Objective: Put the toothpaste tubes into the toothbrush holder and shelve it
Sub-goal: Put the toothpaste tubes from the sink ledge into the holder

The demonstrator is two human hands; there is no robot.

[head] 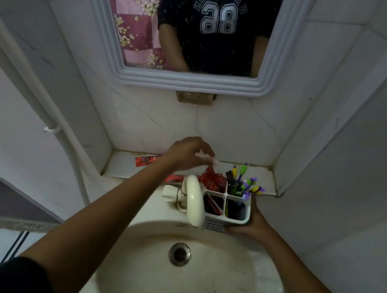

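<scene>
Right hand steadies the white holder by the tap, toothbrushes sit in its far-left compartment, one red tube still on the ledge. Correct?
Not quite. In the head view the toothbrushes stand in the far-right compartment of the white holder; the far-left one holds red toothpaste. The rest stands: right hand steadies the holder by the tap, one red tube still on the ledge.

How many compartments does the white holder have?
4. The toothbrush holder has a two-by-two grid: far left holds red tubes, far right toothbrushes, near left a red item, near right mostly dark.

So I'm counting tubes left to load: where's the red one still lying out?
In the head view, a red toothpaste tube lies flat on the tiled ledge behind the sink, left of the left hand.
</scene>
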